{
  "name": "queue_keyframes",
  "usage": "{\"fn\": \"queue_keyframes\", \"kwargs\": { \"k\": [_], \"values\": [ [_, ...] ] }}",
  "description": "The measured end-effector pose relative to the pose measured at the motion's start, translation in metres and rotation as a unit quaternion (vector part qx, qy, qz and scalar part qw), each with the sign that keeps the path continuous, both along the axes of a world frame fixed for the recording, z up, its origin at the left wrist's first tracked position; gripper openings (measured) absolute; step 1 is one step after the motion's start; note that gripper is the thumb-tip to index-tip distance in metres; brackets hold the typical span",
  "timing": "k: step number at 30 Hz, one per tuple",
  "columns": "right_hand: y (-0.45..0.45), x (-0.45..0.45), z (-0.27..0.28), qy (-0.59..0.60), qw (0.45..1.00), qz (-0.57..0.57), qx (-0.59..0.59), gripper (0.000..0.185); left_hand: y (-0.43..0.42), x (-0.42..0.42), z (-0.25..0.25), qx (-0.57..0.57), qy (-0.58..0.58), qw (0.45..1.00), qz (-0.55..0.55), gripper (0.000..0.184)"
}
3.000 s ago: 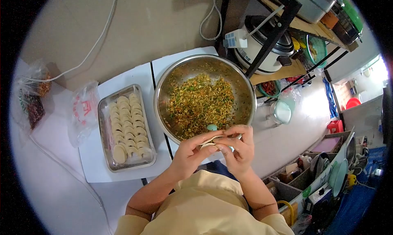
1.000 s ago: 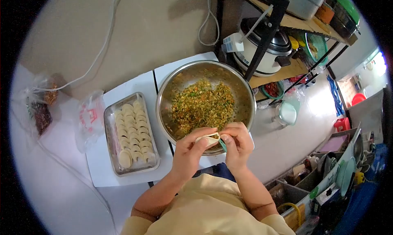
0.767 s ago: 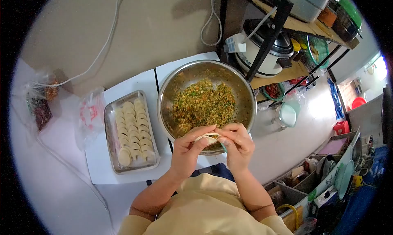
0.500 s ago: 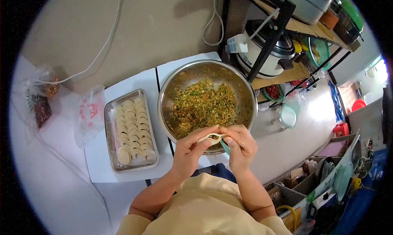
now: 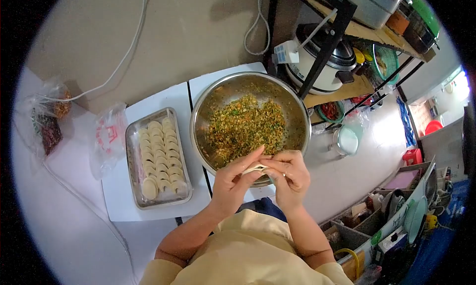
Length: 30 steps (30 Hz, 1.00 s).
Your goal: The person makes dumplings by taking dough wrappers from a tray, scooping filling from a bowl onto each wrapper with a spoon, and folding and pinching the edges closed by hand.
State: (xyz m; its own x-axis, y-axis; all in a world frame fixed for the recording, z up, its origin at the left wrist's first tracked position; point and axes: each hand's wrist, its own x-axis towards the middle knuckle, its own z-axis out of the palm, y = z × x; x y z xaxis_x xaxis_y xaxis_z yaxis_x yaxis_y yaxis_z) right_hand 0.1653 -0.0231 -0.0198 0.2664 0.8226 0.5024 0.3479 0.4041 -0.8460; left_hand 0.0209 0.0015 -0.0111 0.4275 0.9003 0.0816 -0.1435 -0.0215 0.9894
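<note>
Over the near rim of a large steel bowl, both of my hands hold a dumpling with its pale wrapper folded over. My left hand pinches its left side between thumb and fingers, the index finger raised. The fingers of my right hand press on the right end of the wrapper's edge. Chopped filling with green and orange bits covers much of the bowl's inside. Left of the bowl lies a metal tray with overlapping rows of round dough wrappers.
Bowl and tray stand on a white table against the wall. A plastic bag lies left of the tray. At the right, a rack carries a rice cooker. Grey bins with kitchen goods stand lower right.
The wrapper's opening has narrowed as its edges came together. A teal utensil seen by my right hand before is now out of sight. My left index finger has lifted.
</note>
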Motion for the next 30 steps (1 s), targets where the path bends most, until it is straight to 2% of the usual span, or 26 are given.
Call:
{"fn": "queue_keyframes", "kwargs": {
  "k": [1, 5, 7, 11, 14, 17, 19, 22, 30],
  "values": [
    [0.001, 0.001, -0.001, -0.031, 0.999, -0.009, 0.028, 0.017, -0.001, 0.000, 0.001, -0.001, 0.000, 1.000, -0.001, 0.042],
    [0.000, 0.002, -0.001, -0.025, 0.999, -0.017, 0.044, 0.019, -0.002, 0.001, 0.007, 0.004, 0.029, 0.999, -0.016, 0.051],
    [-0.003, 0.003, 0.003, -0.046, 0.999, -0.015, -0.017, 0.015, -0.001, 0.000, 0.007, -0.010, 0.028, 0.999, -0.014, 0.054],
    [-0.001, 0.005, 0.004, -0.064, 0.998, 0.012, -0.019, 0.014, 0.001, -0.002, 0.005, -0.014, 0.013, 0.999, -0.031, 0.057],
    [0.002, 0.006, -0.001, -0.080, 0.996, -0.002, 0.040, 0.019, 0.000, 0.000, 0.009, -0.034, 0.007, 0.998, -0.047, 0.061],
    [0.004, 0.007, 0.001, -0.084, 0.995, -0.008, 0.051, 0.018, 0.000, -0.001, 0.008, -0.051, 0.013, 0.997, -0.059, 0.066],
    [0.005, 0.010, 0.007, -0.131, 0.991, 0.000, 0.036, 0.011, 0.002, -0.002, 0.007, -0.056, 0.011, 0.996, -0.063, 0.068],
    [0.007, 0.011, 0.006, -0.125, 0.990, 0.056, 0.033, 0.012, 0.002, -0.001, 0.006, -0.083, 0.003, 0.994, -0.070, 0.071],
    [0.011, 0.012, 0.002, -0.119, 0.991, 0.051, 0.042, 0.013, 0.005, 0.000, 0.005, -0.102, 0.016, 0.992, -0.070, 0.074]
  ]
}}
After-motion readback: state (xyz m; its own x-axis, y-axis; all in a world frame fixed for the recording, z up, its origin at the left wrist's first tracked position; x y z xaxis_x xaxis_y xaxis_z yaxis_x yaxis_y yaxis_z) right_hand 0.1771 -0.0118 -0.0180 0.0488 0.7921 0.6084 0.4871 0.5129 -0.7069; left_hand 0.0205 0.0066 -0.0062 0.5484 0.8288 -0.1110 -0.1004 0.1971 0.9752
